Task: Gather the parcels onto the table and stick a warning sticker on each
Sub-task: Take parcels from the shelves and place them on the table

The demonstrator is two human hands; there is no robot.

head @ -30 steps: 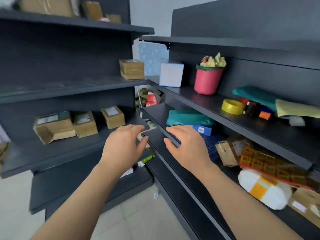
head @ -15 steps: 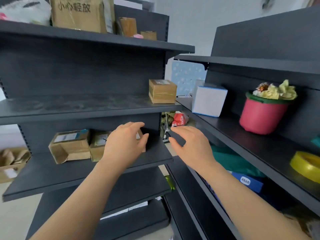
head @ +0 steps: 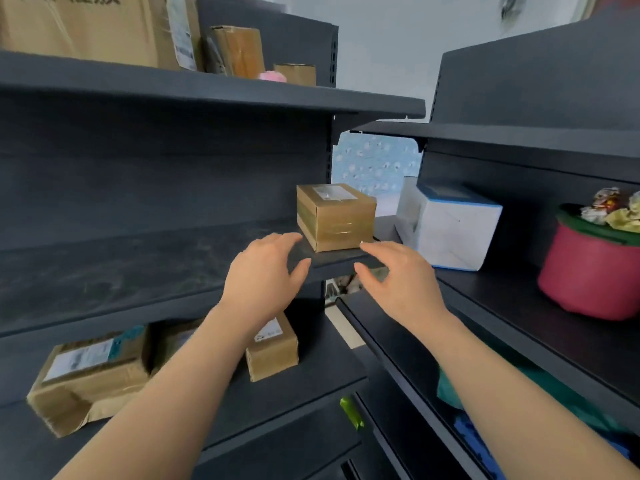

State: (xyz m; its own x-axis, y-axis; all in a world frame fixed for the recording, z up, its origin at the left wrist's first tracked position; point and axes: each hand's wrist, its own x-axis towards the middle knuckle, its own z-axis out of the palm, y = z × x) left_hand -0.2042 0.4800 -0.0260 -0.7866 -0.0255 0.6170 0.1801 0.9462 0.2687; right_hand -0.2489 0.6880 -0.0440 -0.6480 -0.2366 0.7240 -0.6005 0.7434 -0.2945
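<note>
Hovering near parcel (head: 336,216), L hand (head: 263,271) & R hand (head: 398,275) spread, empty, parcel label-up, corner toward hands

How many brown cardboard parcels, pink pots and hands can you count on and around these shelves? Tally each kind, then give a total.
Brown cardboard parcels: 7
Pink pots: 1
Hands: 2
Total: 10
</note>
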